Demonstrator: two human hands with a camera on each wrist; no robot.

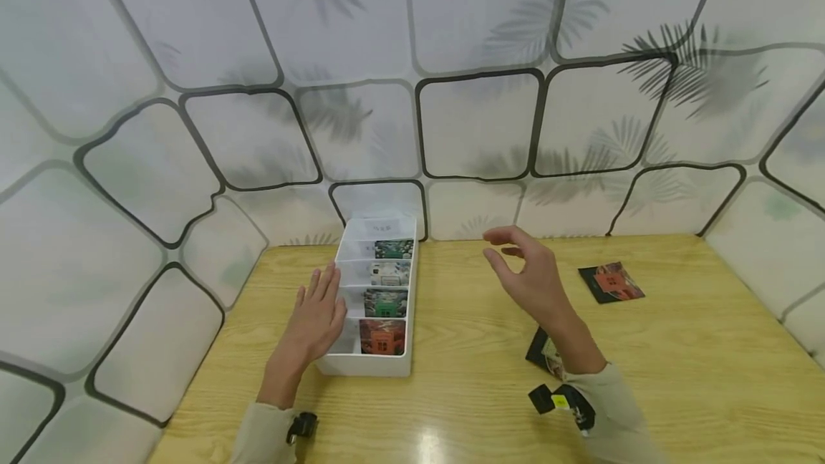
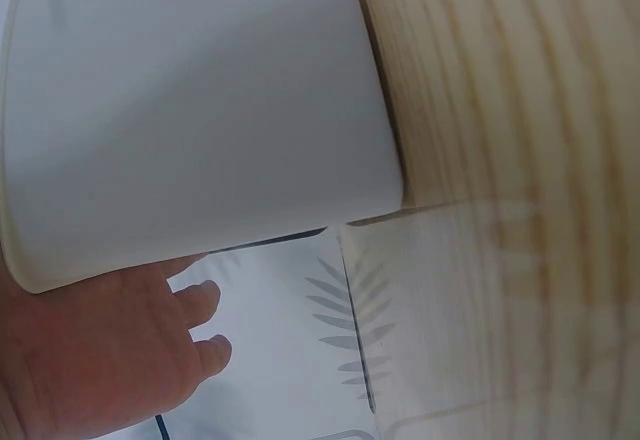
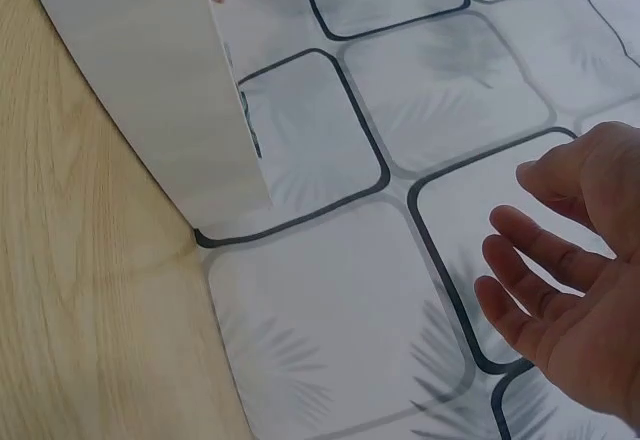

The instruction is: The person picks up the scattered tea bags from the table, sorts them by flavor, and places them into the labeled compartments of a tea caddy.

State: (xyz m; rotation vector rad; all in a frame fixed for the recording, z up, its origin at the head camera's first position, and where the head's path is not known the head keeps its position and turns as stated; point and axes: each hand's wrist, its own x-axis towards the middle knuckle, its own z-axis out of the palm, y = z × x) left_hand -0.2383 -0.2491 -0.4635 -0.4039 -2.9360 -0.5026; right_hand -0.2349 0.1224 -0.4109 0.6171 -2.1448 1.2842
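A white divided box point(image 1: 410, 335) stands on the wooden table, its slots in a row running away from me. Several patterned packets sit in it: a red one point(image 1: 383, 337) in the nearest slot, a green one point(image 1: 385, 303), a pale one point(image 1: 389, 273) and a dark green one point(image 1: 394, 248) farther back. My left hand point(image 1: 314, 317) rests along the box's left side with fingers straight. In the left wrist view the box's white wall point(image 2: 200, 120) covers part of that hand. To the right of the box my right hand point(image 1: 531, 274) hovers above the table, fingers loosely bent, holding nothing.
A red and black packet point(image 1: 611, 282) lies on the table at the right. Another dark packet point(image 1: 544, 353) lies partly under my right forearm. Behind the table point(image 1: 464, 349) hangs a patterned wall covering point(image 1: 477, 127).
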